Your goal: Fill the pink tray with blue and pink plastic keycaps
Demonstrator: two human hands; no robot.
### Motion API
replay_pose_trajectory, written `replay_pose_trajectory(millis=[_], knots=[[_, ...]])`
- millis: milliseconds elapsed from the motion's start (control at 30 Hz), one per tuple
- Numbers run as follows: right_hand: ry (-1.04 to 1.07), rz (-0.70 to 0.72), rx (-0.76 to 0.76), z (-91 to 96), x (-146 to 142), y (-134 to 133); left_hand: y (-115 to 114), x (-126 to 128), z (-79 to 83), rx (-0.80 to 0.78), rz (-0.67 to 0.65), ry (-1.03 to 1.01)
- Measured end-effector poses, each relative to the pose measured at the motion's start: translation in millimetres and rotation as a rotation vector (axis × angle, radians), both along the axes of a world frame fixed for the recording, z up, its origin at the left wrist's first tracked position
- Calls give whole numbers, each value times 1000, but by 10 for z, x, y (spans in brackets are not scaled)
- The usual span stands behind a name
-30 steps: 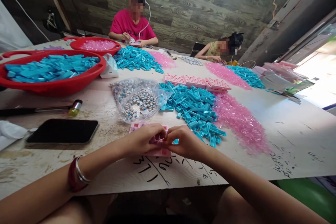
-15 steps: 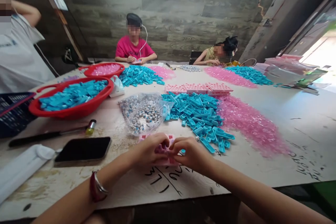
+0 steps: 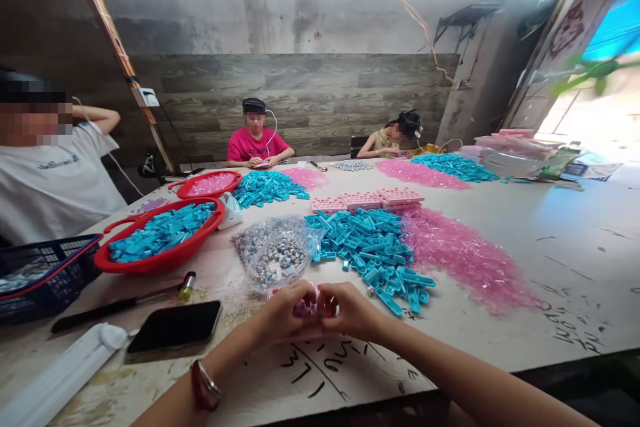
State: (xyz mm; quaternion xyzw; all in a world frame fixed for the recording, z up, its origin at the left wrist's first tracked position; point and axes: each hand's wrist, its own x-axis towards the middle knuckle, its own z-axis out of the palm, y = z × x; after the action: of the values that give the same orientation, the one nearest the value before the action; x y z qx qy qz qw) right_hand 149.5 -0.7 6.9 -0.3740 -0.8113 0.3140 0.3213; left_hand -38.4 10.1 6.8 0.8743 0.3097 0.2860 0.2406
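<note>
My left hand and my right hand meet fingertip to fingertip near the front of the table. Both are closed in a pinch, and whatever lies between the fingers is too small and covered to make out. Beneath them is a pink holed tray, mostly hidden by the hands. Just beyond it lies a clear plastic bag of small silvery and blue parts. A heap of turquoise plastic pieces spreads behind my right hand, beside a pile of clear pink pieces.
Pink trays stand in a row behind the heaps. On the left are a phone, a small hammer, a white rod-like object, red baskets and a dark blue basket. Several people sit around the table.
The view has tilted upward, so the table sits lower and a ceiling light shows. My hands remain pinched together over the pink tray, with only slight finger shifts.
</note>
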Motion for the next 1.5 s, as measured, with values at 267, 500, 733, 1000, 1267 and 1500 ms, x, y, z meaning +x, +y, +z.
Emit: replay_pose_trajectory(millis=[267, 500, 733, 1000, 1267, 1500], knots=[[-31, -2, 18, -32, 54, 69, -25, -10, 41, -15, 18, 7], [-112, -33, 48, 54, 52, 51, -25, -2, 12, -60, -8, -53], [-131, -59, 69, 38, 30, 50, 22, -53, 184, -164, 512, -868], [-143, -63, 68, 66, 33, 32, -44, -3, 78, 97, 233, -119], [-181, -63, 119, 76, 25, 3, -39, -2, 61, 268, 32, 141], [-134, -45, 36, 129, 73, -8, -32, 9, 47, 308, 21, 181]])
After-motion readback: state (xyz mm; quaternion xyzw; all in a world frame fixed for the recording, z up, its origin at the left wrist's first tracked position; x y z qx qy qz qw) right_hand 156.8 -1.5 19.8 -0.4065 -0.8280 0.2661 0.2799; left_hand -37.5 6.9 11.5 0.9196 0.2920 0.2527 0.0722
